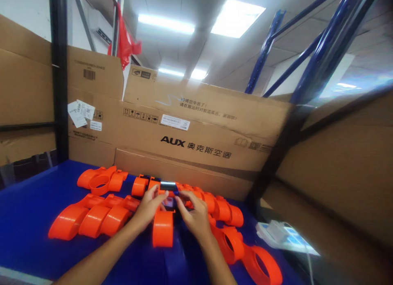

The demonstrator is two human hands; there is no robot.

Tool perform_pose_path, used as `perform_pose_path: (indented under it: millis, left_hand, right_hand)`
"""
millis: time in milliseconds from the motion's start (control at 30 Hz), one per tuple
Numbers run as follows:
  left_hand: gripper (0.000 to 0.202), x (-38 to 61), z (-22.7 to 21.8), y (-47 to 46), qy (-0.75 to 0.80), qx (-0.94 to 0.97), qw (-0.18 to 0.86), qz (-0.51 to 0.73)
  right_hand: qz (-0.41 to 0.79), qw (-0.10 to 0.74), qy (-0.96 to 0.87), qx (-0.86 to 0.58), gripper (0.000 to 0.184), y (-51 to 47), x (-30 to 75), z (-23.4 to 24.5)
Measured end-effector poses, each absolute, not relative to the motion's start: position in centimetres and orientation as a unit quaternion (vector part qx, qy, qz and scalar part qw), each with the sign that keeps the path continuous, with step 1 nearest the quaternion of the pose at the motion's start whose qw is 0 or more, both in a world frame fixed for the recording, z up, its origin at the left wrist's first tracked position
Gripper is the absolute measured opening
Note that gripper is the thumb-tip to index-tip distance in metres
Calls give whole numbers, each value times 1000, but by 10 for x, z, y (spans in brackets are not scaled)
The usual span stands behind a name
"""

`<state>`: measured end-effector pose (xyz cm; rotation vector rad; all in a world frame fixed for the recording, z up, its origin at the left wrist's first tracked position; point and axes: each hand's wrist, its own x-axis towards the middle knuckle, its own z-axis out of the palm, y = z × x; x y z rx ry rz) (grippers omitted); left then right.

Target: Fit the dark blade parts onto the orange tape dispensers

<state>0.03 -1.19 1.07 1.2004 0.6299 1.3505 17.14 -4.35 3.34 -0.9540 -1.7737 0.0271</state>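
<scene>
Both my hands meet at the middle of a blue table [27, 219]. My left hand [149, 207] and my right hand [193, 215] pinch a small dark part with a shiny strip [168, 187] that sits on top of an orange plastic piece [163, 227]. The fingers of both hands are closed around that part. Several more orange plastic pieces with round rings lie around: a row at the left [92, 219], a pair at the back left [101, 179], and others at the right [233, 244].
A wall of large cardboard boxes [196, 146] printed "AUX" stands right behind the orange pieces. A black post [59, 93] rises at the left and blue rack beams [319, 52] at the right. A white device with a cable [278, 232] lies at the table's right edge.
</scene>
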Motion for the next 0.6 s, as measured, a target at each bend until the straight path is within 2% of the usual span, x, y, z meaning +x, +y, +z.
perform_pose_path:
  millis: [167, 600]
  left_hand:
    - [36, 0, 8, -10, 258, 511, 584, 576]
    - [35, 2, 8, -10, 256, 466, 608, 589]
  right_hand:
    - [-24, 537, -750, -384, 13, -43, 171, 32]
    - [-109, 561, -755, -323, 27, -38, 163, 24]
